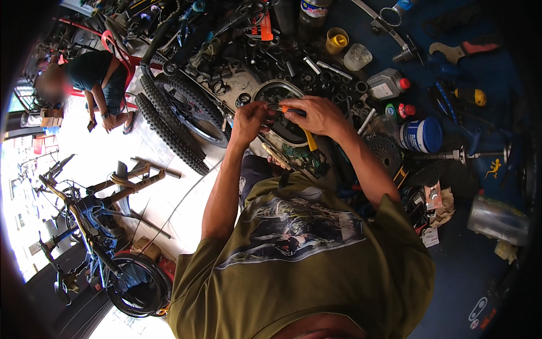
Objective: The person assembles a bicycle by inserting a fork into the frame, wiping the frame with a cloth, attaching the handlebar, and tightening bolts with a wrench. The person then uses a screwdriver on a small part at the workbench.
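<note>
My right hand (319,114) is closed round orange-handled pliers (311,140); one handle sticks out below the palm and an orange part shows at the fingertips. Their jaws point toward my left hand (252,121), whose fingers are pinched together on something small. What it is stays hidden, as it lies in shadow between the fingers. Both hands are over a round metal-rimmed pan (275,85), close to each other at its near side. A pale, stick-like piece (276,156) lies just below the hands, near my lap.
Sockets and small metal parts crowd the bench beyond the pan. To the right are a grey bottle (385,85) with a red cap, a blue-lidded tub (422,135) and a yellow cup (337,40). Bicycle tyres (169,133) and a bicycle (93,237) stand left; a seated person (96,79) is beyond.
</note>
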Demonstrator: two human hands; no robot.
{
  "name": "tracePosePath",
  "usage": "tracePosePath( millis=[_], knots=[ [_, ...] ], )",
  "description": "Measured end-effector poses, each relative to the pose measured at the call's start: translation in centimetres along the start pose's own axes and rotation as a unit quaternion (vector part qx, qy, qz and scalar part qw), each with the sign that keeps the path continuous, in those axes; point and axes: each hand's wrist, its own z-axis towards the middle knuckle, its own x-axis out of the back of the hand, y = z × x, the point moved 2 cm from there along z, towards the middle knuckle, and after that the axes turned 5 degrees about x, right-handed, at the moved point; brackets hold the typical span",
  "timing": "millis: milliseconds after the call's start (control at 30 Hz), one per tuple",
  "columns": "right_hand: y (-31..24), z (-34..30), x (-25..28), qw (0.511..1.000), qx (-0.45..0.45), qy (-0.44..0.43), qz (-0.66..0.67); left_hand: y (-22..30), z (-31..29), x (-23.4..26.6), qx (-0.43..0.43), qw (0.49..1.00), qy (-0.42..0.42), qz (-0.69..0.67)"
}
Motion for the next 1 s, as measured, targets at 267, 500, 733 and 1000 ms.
tracePosePath(
  millis=[267,500,733,1000],
  knots=[
    [0.2,0.0,-0.1,1.000,-0.002,0.004,0.000,0.1,0.0,-0.1,0.009,1.000,0.001,-0.003],
    [-0.3,0.1,0.4,0.999,-0.017,-0.029,0.004,0.2,-0.1,-0.3,-0.002,1.000,0.009,0.018],
    [0.7,0.1,0.0,1.000,0.016,0.006,0.016,0.7,0.2,-0.1,-0.012,0.999,0.004,0.035],
    [0.1,0.1,0.4,1.000,0.005,-0.003,0.008,0.9,0.1,-0.2,-0.003,0.999,0.009,0.039]
  ],
)
